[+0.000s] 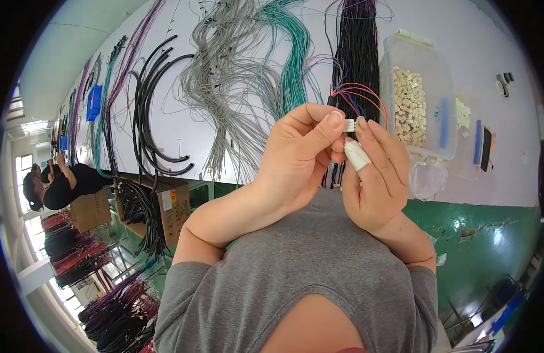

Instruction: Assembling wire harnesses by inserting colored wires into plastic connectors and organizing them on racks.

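In front of my chest, my left hand point(298, 150) is closed, pinching a small white connector point(349, 125) between thumb and fingers. My right hand point(379, 173) meets it from the right, its fingertips pressed together at the connector's other end. Thin red and blue wires point(366, 87) arch down from a black cable into the right fingers, which grip them; their ends are hidden. White tape point(357, 155) wraps one finger of that hand. Behind the hands lies a thick bundle of black cables point(359, 50) on the white table point(237, 170).
A clear plastic box point(442, 76) of small cream connectors point(409, 109) stands right of the hands. Grey wires point(219, 76), green wires point(292, 41) and black tubes point(144, 112) lie to the left. Cardboard boxes point(177, 215) and another person point(78, 185) are at far left.
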Action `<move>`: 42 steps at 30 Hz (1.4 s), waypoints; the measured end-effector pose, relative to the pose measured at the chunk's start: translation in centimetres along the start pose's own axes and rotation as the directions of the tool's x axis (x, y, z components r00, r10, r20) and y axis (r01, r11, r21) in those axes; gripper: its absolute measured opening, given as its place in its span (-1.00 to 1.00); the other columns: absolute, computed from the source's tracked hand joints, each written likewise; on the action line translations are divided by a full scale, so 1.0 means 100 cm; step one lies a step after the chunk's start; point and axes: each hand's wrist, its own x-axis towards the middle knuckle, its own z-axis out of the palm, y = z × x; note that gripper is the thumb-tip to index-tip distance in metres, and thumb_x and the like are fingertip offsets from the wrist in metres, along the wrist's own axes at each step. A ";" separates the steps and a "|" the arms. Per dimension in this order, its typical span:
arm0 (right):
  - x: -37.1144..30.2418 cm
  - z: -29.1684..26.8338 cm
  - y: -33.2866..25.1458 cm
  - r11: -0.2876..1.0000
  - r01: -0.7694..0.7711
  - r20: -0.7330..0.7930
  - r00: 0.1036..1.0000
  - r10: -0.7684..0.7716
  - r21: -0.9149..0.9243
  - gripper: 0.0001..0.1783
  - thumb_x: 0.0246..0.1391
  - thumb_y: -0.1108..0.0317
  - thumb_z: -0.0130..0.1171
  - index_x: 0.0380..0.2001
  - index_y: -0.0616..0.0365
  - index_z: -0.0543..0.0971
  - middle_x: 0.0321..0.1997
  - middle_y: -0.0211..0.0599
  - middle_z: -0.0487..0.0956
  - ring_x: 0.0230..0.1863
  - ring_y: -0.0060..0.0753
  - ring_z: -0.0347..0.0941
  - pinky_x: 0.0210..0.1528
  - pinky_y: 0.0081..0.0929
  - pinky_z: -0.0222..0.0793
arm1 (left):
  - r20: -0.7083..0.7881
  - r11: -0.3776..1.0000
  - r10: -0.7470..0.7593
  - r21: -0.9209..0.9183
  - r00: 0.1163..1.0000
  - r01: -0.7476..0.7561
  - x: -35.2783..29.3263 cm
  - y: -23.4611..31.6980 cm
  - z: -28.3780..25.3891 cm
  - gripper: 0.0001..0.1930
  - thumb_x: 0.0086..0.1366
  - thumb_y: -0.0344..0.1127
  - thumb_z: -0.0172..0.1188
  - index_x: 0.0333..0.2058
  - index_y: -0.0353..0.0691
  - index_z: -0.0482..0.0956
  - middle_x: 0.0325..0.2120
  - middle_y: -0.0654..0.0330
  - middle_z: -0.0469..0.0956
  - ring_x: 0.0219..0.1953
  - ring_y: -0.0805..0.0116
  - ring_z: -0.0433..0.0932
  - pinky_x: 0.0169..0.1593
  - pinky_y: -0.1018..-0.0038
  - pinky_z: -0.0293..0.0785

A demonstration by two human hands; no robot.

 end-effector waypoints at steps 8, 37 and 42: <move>0.007 -0.002 0.000 0.992 0.031 0.095 0.995 -0.043 0.124 -0.77 -0.38 0.58 0.03 -0.47 0.33 0.46 -0.24 -0.02 0.46 -0.14 -0.10 0.36 -0.30 -0.35 0.30 | 0.078 0.964 0.191 0.176 0.979 -0.202 -0.002 0.006 -0.004 -0.89 0.11 -0.40 0.05 -0.42 -0.32 0.38 -0.55 0.22 0.43 -0.56 0.55 0.37 -0.50 0.65 0.32; 0.142 -0.061 0.186 0.877 -0.129 0.079 0.979 0.186 -0.463 -0.64 -0.05 0.19 -0.01 -0.28 0.27 0.40 -0.52 -0.25 0.48 -0.46 -0.58 0.39 -0.41 -0.64 0.27 | -0.001 0.933 0.040 0.357 0.999 -0.037 -0.008 -0.051 -0.075 -0.77 0.26 -0.23 -0.26 -0.28 -0.25 0.27 -0.75 0.36 0.17 -0.75 0.62 0.07 -0.67 0.68 0.01; 0.022 -0.053 -0.001 0.772 -0.630 0.939 0.308 0.153 0.081 -0.78 -0.11 0.31 0.03 -0.41 0.21 0.50 -0.55 -0.23 0.47 -0.46 -0.47 0.39 -0.37 -0.56 0.29 | 0.029 0.923 0.164 0.347 0.986 -0.164 -0.095 -0.059 -0.071 -0.75 0.25 -0.14 -0.23 -0.42 -0.19 0.29 -0.76 0.39 0.12 -0.74 0.65 0.00 -0.68 0.69 -0.07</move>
